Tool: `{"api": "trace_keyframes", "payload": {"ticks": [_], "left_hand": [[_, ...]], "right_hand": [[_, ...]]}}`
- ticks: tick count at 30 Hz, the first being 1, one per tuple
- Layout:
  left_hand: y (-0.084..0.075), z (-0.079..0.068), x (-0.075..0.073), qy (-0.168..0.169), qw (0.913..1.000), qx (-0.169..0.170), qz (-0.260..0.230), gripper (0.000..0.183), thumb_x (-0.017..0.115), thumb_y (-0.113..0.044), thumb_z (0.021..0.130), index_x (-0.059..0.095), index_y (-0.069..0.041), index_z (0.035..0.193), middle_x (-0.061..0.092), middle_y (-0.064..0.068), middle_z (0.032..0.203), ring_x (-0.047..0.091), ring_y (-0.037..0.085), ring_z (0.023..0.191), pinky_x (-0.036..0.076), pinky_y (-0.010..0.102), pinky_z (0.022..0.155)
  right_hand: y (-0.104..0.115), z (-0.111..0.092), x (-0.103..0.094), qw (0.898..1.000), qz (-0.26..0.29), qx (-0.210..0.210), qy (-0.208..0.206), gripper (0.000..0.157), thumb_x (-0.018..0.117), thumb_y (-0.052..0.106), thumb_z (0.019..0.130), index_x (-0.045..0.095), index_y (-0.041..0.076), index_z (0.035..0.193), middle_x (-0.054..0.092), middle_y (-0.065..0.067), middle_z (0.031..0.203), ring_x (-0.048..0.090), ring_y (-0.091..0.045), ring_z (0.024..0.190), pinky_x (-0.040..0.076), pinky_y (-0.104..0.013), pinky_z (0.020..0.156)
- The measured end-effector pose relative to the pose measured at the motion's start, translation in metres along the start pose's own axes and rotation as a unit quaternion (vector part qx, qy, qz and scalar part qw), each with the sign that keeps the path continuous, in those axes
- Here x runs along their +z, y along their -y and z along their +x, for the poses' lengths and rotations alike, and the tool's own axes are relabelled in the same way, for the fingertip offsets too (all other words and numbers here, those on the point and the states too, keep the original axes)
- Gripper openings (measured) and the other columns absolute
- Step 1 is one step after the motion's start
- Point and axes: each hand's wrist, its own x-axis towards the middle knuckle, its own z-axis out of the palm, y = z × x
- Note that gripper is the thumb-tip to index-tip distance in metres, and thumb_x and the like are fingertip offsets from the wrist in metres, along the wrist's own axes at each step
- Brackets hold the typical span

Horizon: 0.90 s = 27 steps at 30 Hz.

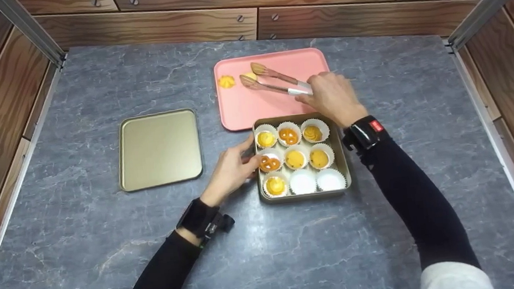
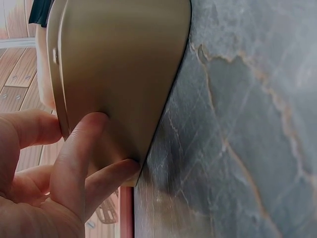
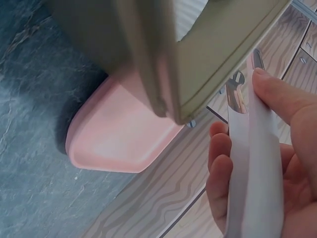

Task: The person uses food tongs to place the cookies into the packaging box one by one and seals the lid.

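A gold square tin (image 1: 305,195) holds paper cups with small cookies, among them a pretzel-shaped cookie (image 1: 289,136); two cups in the front row, including a white paper cup (image 1: 302,181), hold no cookie. My left hand (image 1: 233,167) holds the tin's left wall, its fingertips (image 2: 94,121) on the outer side and the thumb over the rim. Behind the tin, my right hand (image 1: 334,96) grips tongs (image 1: 274,73) by their pale handles. The spread brown tips reach over a pink tray (image 1: 254,114), and a round yellow cookie (image 1: 251,76) lies between them.
Toward the tray's left edge lies a flower-shaped yellow cookie (image 1: 226,82). A gold lid (image 1: 160,150) rests on the grey marbled table (image 1: 154,246), left of the tin. Wood-patterned panels (image 1: 158,27) wall the table at the back and sides.
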Motion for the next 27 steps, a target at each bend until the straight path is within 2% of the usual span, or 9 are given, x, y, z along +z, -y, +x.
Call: {"api": "trace_keyframes", "payload": {"ticks": [8,14,21,24,27], "left_hand": [[-0.0011,-0.0002,-0.0003,0.004,1.0,-0.001,-0.003,0.066,0.065,-0.014,0.101,0.033,-0.006,0.159,0.041,0.02,0.159,0.073,0.022,0.099,0.064,0.033,0.072],[-0.0012,0.0001,0.0002,0.005,1.0,0.004,-0.002,0.066,0.065,-0.013,0.101,0.033,-0.005,0.158,0.04,0.019,0.159,0.068,0.028,0.118,0.063,0.027,0.078],[0.0007,0.0001,0.0005,-0.01,0.9997,0.021,0.011,0.065,0.067,-0.01,0.098,0.038,-0.003,0.156,0.042,0.02,0.157,0.073,0.027,0.108,0.063,0.028,0.068],[0.0003,-0.0001,0.0002,-0.008,0.9998,0.019,0.009,0.066,0.067,-0.01,0.098,0.038,-0.002,0.156,0.041,0.02,0.158,0.072,0.026,0.111,0.063,0.028,0.067],[-0.0004,0.0,-0.0002,-0.005,0.9999,0.014,0.008,0.066,0.067,-0.011,0.099,0.037,-0.003,0.157,0.04,0.019,0.159,0.074,0.024,0.103,0.064,0.033,0.067]], "right_hand": [[0.0008,-0.0002,0.0041,1.0,0.002,0.006,0.006,0.043,0.077,0.039,0.094,0.07,-0.003,0.103,0.066,-0.017,0.088,0.063,-0.037,0.075,0.055,-0.052,0.065],[0.0001,-0.0013,0.0053,1.0,0.006,0.0,0.0,0.041,0.078,0.036,0.094,0.071,-0.003,0.103,0.066,-0.018,0.089,0.064,-0.038,0.076,0.055,-0.053,0.066],[-0.002,-0.0055,0.0047,1.0,0.02,-0.006,-0.014,0.036,0.077,0.036,0.094,0.071,0.0,0.094,0.066,-0.016,0.083,0.063,-0.035,0.072,0.053,-0.053,0.063],[-0.003,-0.0067,0.0035,1.0,0.023,-0.003,-0.012,0.035,0.077,0.035,0.094,0.072,0.001,0.095,0.066,-0.015,0.083,0.063,-0.034,0.072,0.053,-0.051,0.063],[-0.0036,-0.0078,0.0015,0.999,0.03,0.003,-0.009,0.034,0.078,0.035,0.094,0.073,0.002,0.097,0.067,-0.013,0.082,0.063,-0.033,0.071,0.053,-0.049,0.063]]}}
